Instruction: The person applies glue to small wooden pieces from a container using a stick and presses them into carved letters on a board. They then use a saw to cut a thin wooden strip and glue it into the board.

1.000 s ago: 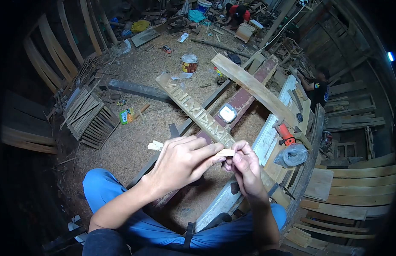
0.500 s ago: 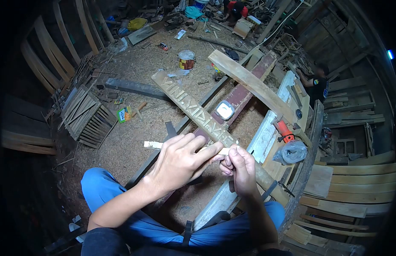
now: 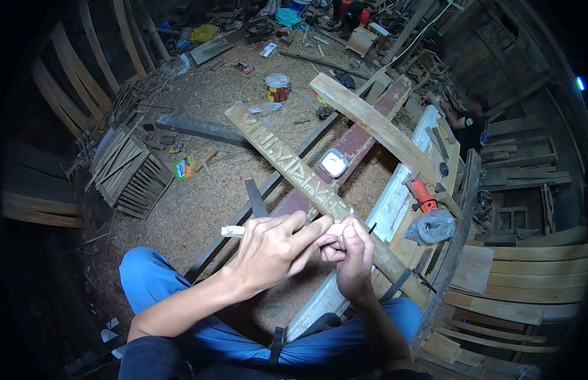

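Note:
A narrow pale strip of wood point(image 3: 233, 232) is held crosswise between both hands, its rough end sticking out to the left. My left hand point(image 3: 275, 250) is closed over the strip's middle, with the fingers pointing right. At the strip's right end my right hand point(image 3: 354, 253) pinches it between thumb and curled fingers. Just beyond the fingers lies a long board point(image 3: 287, 164) with raised carved letters, slanting from upper left to lower right. Its near part runs behind my right hand. A lit white lamp point(image 3: 334, 163) stands beside the board's far edge.
To the right, a red angle grinder point(image 3: 422, 193) and a clear plastic bag point(image 3: 433, 227) rest on the bench. A thick plank point(image 3: 373, 123) crosses the dark red beam point(image 3: 385, 114). A paint can point(image 3: 277, 90) stands on the littered floor. One person point(image 3: 474, 126) is at right, another point(image 3: 352, 14) far back.
Both hands have shifted slightly down and to the right with the strip. Its left end now sits lower and more level. The carved board stays in place.

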Demonstrator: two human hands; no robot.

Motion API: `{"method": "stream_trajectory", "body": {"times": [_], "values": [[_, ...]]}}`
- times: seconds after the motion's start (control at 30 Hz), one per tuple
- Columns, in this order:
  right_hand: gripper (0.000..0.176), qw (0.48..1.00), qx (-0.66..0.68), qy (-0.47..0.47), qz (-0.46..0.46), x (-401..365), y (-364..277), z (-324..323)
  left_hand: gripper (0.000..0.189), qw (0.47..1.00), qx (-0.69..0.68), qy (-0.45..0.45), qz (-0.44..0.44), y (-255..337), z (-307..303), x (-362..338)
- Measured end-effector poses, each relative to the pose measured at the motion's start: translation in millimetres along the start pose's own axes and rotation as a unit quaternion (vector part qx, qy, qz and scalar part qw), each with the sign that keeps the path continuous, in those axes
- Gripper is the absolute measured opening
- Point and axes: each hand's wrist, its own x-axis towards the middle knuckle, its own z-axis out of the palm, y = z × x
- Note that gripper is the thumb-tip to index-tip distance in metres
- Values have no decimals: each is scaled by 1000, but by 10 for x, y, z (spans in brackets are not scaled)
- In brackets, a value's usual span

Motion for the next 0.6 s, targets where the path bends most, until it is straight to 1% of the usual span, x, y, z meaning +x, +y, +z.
{"method": "stream_trajectory", "body": {"times": [0.17, 0.23, 0.27, 0.33, 0.4, 0.47, 0.5, 0.53, 0.6], "values": [[36, 999, 27, 2, -20, 10, 62, 12, 27, 1000, -6, -6, -13, -21, 21, -19], [25, 997, 72, -26, 17, 54, 134, -31, 23, 998, -55, -11, -41, -130, 45, 13], [25, 997, 73, -24, 17, 90, 170, -33, 23, 996, -53, -38, -54, -170, 8, 50], [26, 994, 87, 3, 62, 173, 287, -14, 24, 995, -58, -27, -76, -295, 90, 27], [28, 996, 69, -5, 59, 240, 561, -132, 26, 995, -53, -33, -81, -404, 163, -60], [27, 995, -88, 40, -20, 313, 785, -169, 28, 995, -2, -56, -82, -482, 214, -148], [27, 988, -136, 39, -57, 351, 923, -199, 28, 997, 8, -51, -65, -583, 269, -221], [27, 989, -132, 37, -58, 374, 1071, -210, 28, 996, 12, -52, -67, -678, 323, -288], [27, 989, -89, 82, -80, 395, 1315, -203, 33, 1000, 27, 9, -9, -860, 426, -421]]}}
